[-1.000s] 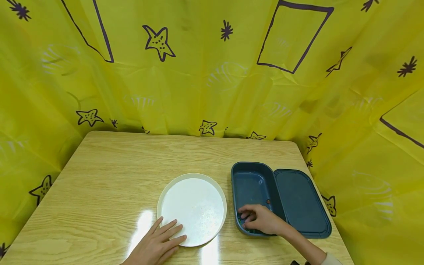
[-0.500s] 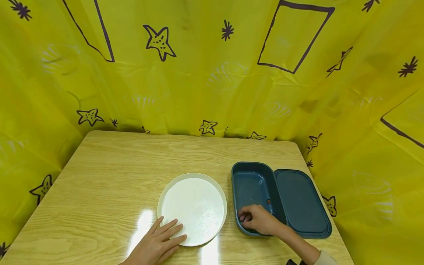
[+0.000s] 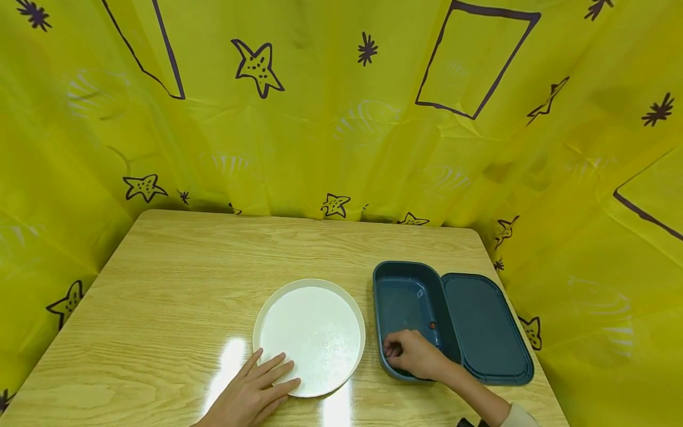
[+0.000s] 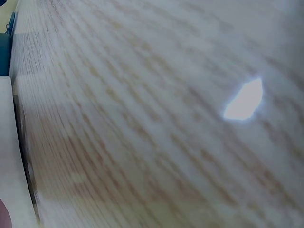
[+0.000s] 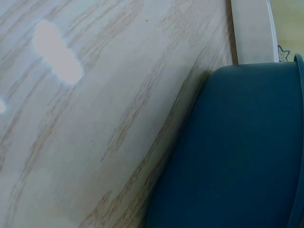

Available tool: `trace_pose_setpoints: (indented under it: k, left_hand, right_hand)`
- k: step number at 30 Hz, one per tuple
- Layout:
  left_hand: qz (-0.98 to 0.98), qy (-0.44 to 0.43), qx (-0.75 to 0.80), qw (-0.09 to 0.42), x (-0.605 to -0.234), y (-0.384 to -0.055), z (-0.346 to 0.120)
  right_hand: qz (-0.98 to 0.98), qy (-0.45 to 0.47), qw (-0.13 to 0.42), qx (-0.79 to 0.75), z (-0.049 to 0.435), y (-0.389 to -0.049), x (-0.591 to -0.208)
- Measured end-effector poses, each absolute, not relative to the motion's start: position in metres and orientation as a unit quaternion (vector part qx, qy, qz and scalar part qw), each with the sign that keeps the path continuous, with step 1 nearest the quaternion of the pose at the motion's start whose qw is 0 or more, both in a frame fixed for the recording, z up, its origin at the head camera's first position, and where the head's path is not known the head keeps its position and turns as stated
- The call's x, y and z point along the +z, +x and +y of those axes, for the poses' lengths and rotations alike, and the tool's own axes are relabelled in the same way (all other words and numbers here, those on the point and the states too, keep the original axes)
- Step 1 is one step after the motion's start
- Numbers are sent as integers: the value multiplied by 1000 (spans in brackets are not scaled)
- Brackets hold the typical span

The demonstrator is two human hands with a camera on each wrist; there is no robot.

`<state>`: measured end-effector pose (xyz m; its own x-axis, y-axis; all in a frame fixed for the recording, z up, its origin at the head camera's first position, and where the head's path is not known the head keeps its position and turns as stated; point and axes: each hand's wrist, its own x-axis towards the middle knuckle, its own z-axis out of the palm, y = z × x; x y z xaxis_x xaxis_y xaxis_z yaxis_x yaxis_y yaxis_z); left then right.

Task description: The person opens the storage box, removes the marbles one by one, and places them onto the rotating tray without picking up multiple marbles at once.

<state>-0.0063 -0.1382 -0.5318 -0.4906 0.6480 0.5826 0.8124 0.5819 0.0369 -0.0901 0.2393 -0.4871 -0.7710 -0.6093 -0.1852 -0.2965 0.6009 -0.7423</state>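
Note:
Fingers spread, my left hand (image 3: pixel 251 388) rests on the near-left rim of a round white plate (image 3: pixel 312 332) with a low cream rim. My right hand (image 3: pixel 418 356) reaches into the near-left corner of a dark blue-green rectangular box (image 3: pixel 402 293). Its fingers are curled together low inside; whatever lies between the fingertips is hidden. A tiny reddish-brown item (image 3: pixel 432 325) sits near the box's right wall. In the right wrist view only the outer wall of the box (image 5: pixel 237 142) shows, not the hand. The left wrist view catches the plate's side (image 4: pixel 12 156) at its edge.
The box's matching lid (image 3: pixel 488 326) lies against its right side, close to the table's right edge. Everything stands on a light wood table (image 3: pixel 187 284). Yellow curtains (image 3: pixel 320 118) with drawn starfish hang behind and at both sides.
Inside the box the right hand's fingers have drawn closer together. Small green bits seen beside them a second ago are no longer visible. The left hand and plate have stayed put.

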Motion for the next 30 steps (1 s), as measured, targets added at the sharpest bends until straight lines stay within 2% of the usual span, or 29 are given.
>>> trace_pose_setpoints:
  k: [13,23,30]
  left_hand:
    - [-844,-432,-164,272,-534,-7,-138]
    - [-845,-430,-168,269,-534,-6,-137]
    - [-845,-429,-173,266,-534,-6,-137]
  right_hand:
    - [873,-244,192,-377,241,-91,-474]
    - [878,-233,105,-405,240,-103,-444]
    - [875,-253,81,-406,226,-110,-432]
